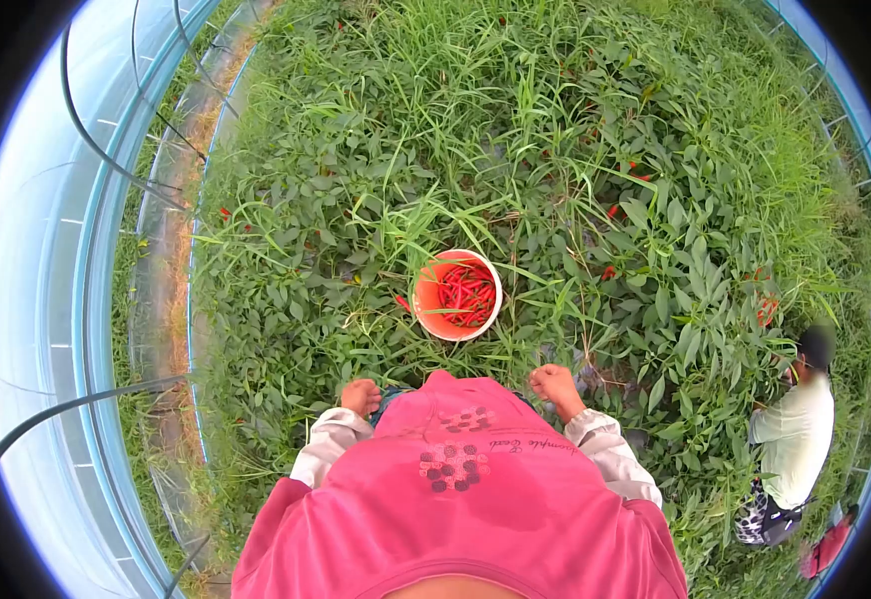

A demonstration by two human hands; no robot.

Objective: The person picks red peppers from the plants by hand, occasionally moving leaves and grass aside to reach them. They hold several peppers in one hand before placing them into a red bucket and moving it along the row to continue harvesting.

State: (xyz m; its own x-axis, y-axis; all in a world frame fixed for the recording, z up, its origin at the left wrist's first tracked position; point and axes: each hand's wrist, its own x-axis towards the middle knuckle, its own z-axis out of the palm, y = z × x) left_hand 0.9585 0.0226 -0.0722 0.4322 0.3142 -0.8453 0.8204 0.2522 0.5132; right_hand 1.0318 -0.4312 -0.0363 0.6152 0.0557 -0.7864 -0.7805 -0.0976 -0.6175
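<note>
- Left hand (361, 396): fingers curled shut, held low against the pink shirt (455, 479). Nothing shows in its grip.
- Right hand (555, 384): also curled closed, level with the other. Whether it holds anything cannot be told.
- Orange bucket (427, 296): stands upright in the plants just ahead, midway between both hands, probably so either hand can reach its open mouth.
- Red chili peppers (467, 293): lie piled inside the bucket.
- Pepper plants (655, 220): dense around the bucket, with scattered red fruit.
- Co-worker (795, 429): crouches well apart at the right.
- Plastic wall (36, 299): curves along the left.
</note>
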